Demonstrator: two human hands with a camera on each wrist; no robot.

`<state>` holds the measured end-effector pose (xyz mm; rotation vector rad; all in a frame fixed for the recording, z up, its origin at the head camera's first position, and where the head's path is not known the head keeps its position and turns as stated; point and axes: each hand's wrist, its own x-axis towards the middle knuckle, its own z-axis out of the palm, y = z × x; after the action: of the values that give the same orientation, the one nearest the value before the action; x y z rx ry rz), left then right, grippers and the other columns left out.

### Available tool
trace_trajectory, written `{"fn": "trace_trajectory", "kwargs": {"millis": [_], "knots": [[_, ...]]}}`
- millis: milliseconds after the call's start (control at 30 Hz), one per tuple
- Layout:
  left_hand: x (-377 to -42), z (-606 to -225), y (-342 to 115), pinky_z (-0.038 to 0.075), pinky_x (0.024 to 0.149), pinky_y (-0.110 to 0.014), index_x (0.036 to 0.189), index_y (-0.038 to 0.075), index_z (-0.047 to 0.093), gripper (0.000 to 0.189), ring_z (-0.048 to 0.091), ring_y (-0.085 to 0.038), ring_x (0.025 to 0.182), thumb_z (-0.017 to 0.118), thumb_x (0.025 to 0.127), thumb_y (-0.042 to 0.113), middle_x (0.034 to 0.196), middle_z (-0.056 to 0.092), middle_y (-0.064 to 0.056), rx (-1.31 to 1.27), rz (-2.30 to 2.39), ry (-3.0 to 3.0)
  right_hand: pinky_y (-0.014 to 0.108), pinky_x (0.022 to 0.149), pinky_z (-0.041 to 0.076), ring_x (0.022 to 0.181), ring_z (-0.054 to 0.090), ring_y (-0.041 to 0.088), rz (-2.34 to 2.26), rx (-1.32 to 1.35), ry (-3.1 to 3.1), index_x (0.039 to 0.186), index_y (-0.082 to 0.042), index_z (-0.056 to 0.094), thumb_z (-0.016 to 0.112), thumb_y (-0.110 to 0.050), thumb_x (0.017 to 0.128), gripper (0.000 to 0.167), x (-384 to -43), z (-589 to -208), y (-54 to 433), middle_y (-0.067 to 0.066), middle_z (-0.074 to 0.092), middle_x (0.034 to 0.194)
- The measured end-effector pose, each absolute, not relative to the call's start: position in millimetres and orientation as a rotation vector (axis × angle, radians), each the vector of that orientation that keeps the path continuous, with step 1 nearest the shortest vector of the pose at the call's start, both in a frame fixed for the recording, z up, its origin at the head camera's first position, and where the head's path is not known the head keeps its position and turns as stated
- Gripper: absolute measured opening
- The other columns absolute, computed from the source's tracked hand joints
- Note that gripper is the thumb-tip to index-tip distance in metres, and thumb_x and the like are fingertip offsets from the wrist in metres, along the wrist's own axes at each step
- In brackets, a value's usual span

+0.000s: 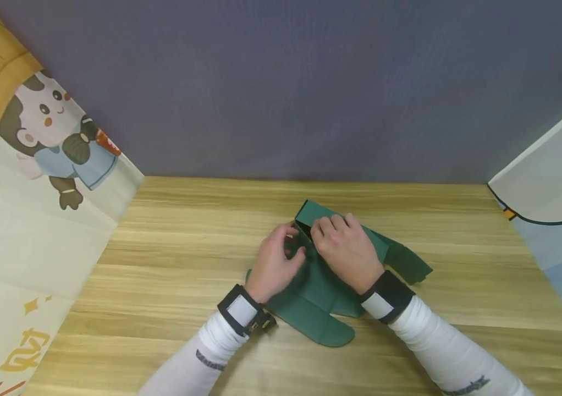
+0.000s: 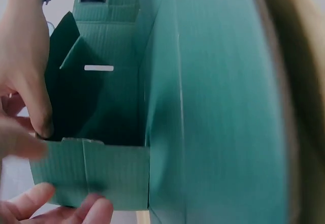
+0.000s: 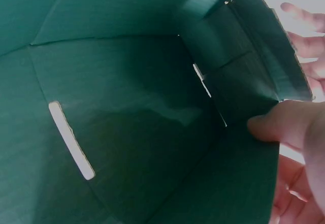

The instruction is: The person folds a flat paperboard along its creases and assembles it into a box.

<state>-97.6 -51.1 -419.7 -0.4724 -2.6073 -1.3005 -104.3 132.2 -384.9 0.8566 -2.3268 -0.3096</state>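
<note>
A partly folded green cardboard box stands at an angle on the table, its lid panel spread toward the person. My right hand grips the far side wall. In the right wrist view the thumb lies on the inside of that wall, with fingers outside it. My left hand is at the box's left end, fingers loosely curved and thumb apart. In the left wrist view its fingertips are against the outer face of the end panel, and its thumb is blurred.
A green end flap sticks out to the right of the box. The wood-grain table extends on both sides, up to a dark grey backdrop. Inside the box, a white slot shows in the cardboard.
</note>
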Motion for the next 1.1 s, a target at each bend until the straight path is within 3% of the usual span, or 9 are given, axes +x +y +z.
{"fn": "trace_trajectory", "kwargs": {"millis": [200, 333, 500, 667, 767, 933, 1100], "knots": [[-112.0, -417.2, -52.0, 0.057, 0.078, -0.032, 0.104, 0.01, 0.061, 0.024, 0.065, -0.02, 0.099, 0.074, 0.085, 0.017, 0.109, 0.066, -0.004, -0.451, -1.204, -2.552, 0.036, 0.063, 0.04, 0.075, 0.063, 0.029, -0.303, 0.86, -2.35, 0.106, -0.001, 0.068, 0.053, -0.004, 0.095, 0.018, -101.4, -379.5, 134.6, 0.013, 0.069, 0.088], [-119.0, -415.5, -51.2, 0.056, 0.08, -0.031, 0.115, 0.007, 0.056, 0.039, 0.065, -0.021, 0.1, 0.076, 0.084, 0.018, 0.107, 0.063, -0.006, -0.406, -1.255, -2.582, 0.038, 0.065, 0.041, 0.075, 0.061, 0.029, -0.303, 0.856, -2.365, 0.104, -0.001, 0.068, 0.054, -0.004, 0.095, 0.017, -98.4, -376.8, 135.3, 0.013, 0.07, 0.087], [-123.8, -416.5, -50.6, 0.057, 0.081, -0.031, 0.131, 0.008, 0.052, 0.054, 0.063, -0.019, 0.101, 0.076, 0.084, 0.018, 0.111, 0.059, -0.005, -0.409, -1.238, -2.625, 0.051, 0.086, 0.046, 0.09, 0.061, 0.034, -0.269, 0.842, -2.393, 0.102, -0.003, 0.07, 0.06, -0.002, 0.092, 0.015, -95.2, -375.2, 139.3, 0.011, 0.07, 0.095], [-125.9, -416.2, -49.8, 0.057, 0.078, -0.03, 0.128, 0.01, 0.055, 0.05, 0.064, -0.021, 0.099, 0.076, 0.084, 0.02, 0.115, 0.06, -0.005, -0.431, -1.195, -2.63, 0.064, 0.104, 0.036, 0.106, 0.06, 0.041, -0.183, 0.834, -2.469, 0.112, -0.007, 0.07, 0.068, 0.0, 0.086, 0.027, -94.4, -373.0, 145.9, 0.01, 0.068, 0.105], [-126.6, -415.6, -49.1, 0.057, 0.077, -0.029, 0.127, 0.01, 0.056, 0.048, 0.067, -0.02, 0.096, 0.077, 0.084, 0.021, 0.116, 0.064, -0.006, -0.433, -1.19, -2.631, 0.066, 0.103, 0.036, 0.107, 0.061, 0.042, -0.137, 0.837, -2.505, 0.114, -0.009, 0.07, 0.069, -0.001, 0.086, 0.029, -94.7, -371.3, 147.7, 0.01, 0.067, 0.108], [-128.0, -416.0, -46.9, 0.057, 0.075, -0.028, 0.123, 0.012, 0.057, 0.044, 0.069, -0.017, 0.093, 0.076, 0.085, 0.024, 0.111, 0.069, -0.006, -0.401, -1.145, -2.647, 0.058, 0.095, 0.046, 0.098, 0.065, 0.035, -0.076, 0.848, -2.513, 0.112, -0.01, 0.071, 0.069, -0.005, 0.087, 0.025, -95.7, -367.0, 147.9, 0.008, 0.067, 0.106], [-131.6, -417.1, -44.0, 0.055, 0.069, -0.029, 0.118, 0.013, 0.057, 0.039, 0.068, -0.017, 0.086, 0.074, 0.086, 0.026, 0.101, 0.071, -0.005, -0.359, -1.061, -2.648, 0.055, 0.091, 0.048, 0.096, 0.066, 0.032, -0.055, 0.86, -2.511, 0.111, -0.011, 0.072, 0.07, -0.006, 0.087, 0.025, -95.7, -365.5, 147.7, 0.008, 0.067, 0.104]]}}
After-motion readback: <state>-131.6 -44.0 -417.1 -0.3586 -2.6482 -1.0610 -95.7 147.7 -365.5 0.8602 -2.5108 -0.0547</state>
